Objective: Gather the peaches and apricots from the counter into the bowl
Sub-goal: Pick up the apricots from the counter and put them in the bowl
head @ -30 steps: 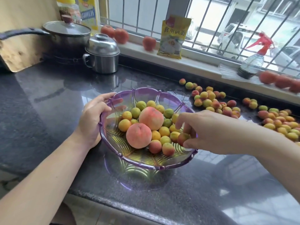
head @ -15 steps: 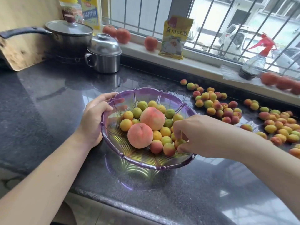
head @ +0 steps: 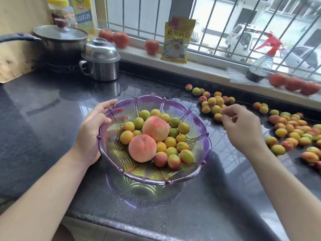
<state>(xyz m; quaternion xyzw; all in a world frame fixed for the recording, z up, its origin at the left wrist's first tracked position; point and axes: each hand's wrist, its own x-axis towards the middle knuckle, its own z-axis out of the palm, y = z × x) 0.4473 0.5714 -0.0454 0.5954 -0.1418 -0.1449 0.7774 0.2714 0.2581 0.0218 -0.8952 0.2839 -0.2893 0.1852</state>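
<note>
Dark counter [head: 52, 119]; left hand [head: 90, 134] grips bowl [head: 199, 173]; right hand [head: 243, 129] hovers, fingers loosely curled, empty.

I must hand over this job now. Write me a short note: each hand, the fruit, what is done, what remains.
Left hand grips the rim of the purple scalloped plastic bowl.
Right hand is empty, fingers loosely curled above the small orange-green apricots on the dark counter.
Done: two large pink peaches and many apricots lie in the bowl.
Left: the apricots scattered right of the bowl.
</note>
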